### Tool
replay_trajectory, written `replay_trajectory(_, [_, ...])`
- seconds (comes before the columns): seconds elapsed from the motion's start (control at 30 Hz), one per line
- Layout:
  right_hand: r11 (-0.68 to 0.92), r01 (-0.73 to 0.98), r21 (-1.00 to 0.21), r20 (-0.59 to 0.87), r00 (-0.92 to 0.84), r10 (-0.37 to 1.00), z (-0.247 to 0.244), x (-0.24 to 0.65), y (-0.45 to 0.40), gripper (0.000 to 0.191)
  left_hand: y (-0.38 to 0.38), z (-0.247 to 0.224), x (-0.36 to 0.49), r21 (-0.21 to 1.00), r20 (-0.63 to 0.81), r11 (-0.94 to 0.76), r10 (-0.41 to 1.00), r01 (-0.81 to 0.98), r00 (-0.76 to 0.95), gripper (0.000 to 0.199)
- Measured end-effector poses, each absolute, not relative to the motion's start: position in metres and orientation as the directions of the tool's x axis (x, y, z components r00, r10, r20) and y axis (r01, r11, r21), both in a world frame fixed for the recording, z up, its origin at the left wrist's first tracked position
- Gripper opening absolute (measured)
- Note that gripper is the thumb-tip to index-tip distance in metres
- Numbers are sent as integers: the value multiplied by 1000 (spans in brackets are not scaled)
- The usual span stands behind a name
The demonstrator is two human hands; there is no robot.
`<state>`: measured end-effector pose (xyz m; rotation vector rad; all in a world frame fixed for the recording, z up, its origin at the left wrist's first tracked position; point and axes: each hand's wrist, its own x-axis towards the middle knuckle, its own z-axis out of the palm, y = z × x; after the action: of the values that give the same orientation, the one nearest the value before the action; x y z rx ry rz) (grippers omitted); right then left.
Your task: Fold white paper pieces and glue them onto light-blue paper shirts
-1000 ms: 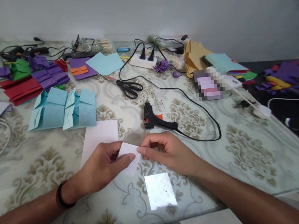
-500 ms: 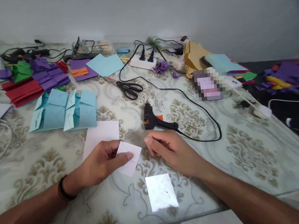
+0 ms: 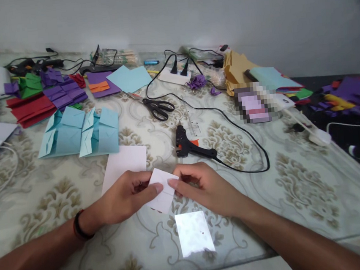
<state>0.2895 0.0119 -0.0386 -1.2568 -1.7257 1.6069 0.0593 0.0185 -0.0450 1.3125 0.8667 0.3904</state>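
Observation:
Between my hands is a small folded white paper (image 3: 164, 199), held above the patterned table. My left hand (image 3: 130, 196) pinches its left side, thumb on top. At its upper right corner, my right hand (image 3: 204, 187) grips the edge with thumb and fingers. A larger white sheet (image 3: 128, 161) lies flat behind my left hand. Two folded light blue paper pieces (image 3: 100, 132) rest beyond that sheet. The black glue gun (image 3: 195, 146) lies just behind my right hand.
Black-handled scissors (image 3: 160, 108) lie mid-table. A power strip (image 3: 174, 75) sits at the back, its black cord looping around the glue gun. Folded purple paper (image 3: 64, 93) and red paper (image 3: 31, 109) are at the back left. A phone (image 3: 253, 104) lies on the right.
My right hand has come in to the paper and taken hold of its upper right corner. My left hand still holds the paper. The view has shifted slightly.

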Motion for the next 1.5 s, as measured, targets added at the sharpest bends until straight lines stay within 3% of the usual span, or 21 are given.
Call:
replay_trajectory(0.43, [-168,287,-943,-297,-498,815,-42,288,9,30,20,-47,61,942,-325,286,661,173,676,27])
replay_trajectory(0.7, [-130,262,-956,-257,-539,802,-47,286,6,31,19,-54,55,961,-233,54,687,271,688,32])
replay_trajectory(0.93, [-163,243,-956,-268,-503,822,-42,287,9,30,20,-51,57,967,-254,149,678,209,690,27])
replay_trajectory(1.5, [-199,206,-958,-275,-464,842,-36,288,11,38,20,-55,58,956,-288,176,700,233,654,25])
